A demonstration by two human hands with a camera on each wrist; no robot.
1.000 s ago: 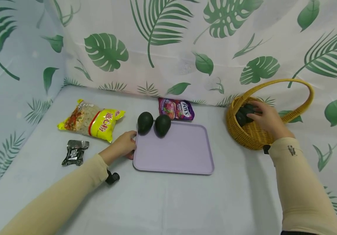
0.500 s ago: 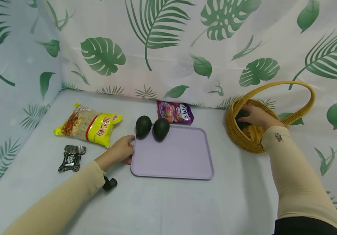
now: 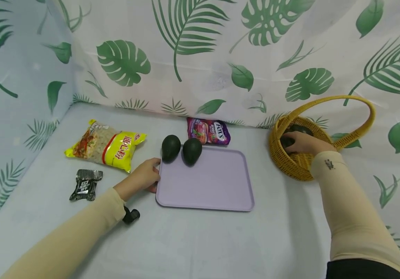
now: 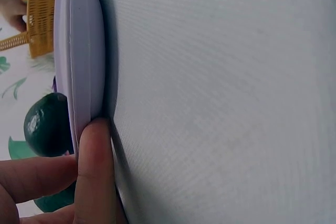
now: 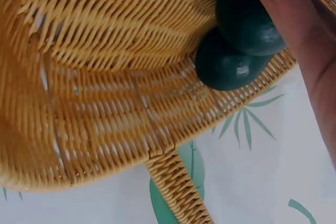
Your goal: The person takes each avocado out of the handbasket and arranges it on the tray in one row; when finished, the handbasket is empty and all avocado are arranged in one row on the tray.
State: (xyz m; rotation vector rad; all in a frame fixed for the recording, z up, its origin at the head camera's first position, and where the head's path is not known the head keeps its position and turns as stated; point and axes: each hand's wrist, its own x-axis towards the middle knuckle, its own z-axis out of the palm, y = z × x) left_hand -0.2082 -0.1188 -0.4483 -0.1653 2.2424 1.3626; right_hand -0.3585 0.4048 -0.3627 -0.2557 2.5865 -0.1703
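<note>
My left hand (image 3: pixel 144 176) pinches the left rim of a pale purple tray (image 3: pixel 210 182), with a finger against its edge in the left wrist view. Two dark green avocados (image 3: pixel 170 148) sit side by side in the tray's far left corner. Inside a yellow wicker basket (image 3: pixel 290 164), my right hand (image 3: pixel 306 142) grips an avocado (image 3: pixel 286 142), mostly covered by the fingers. Behind that hand lies more dark fruit (image 3: pixel 301 129). The right wrist view shows two avocados (image 5: pixel 228 64) against the basket wall, right beside the fingers.
A yellow pasta bag (image 3: pixel 105 145) lies at the left, with a small black packet (image 3: pixel 86 185) in front of it. Behind the tray is a purple Fox's candy bag (image 3: pixel 209 131). The basket's tall handle (image 3: pixel 368 116) arches at the right, near the leaf-patterned backdrop (image 3: pixel 217 77).
My right hand has reached lower and further left into the basket, and its fingers now close around an avocado there. The left hand stays on the tray's rim.
</note>
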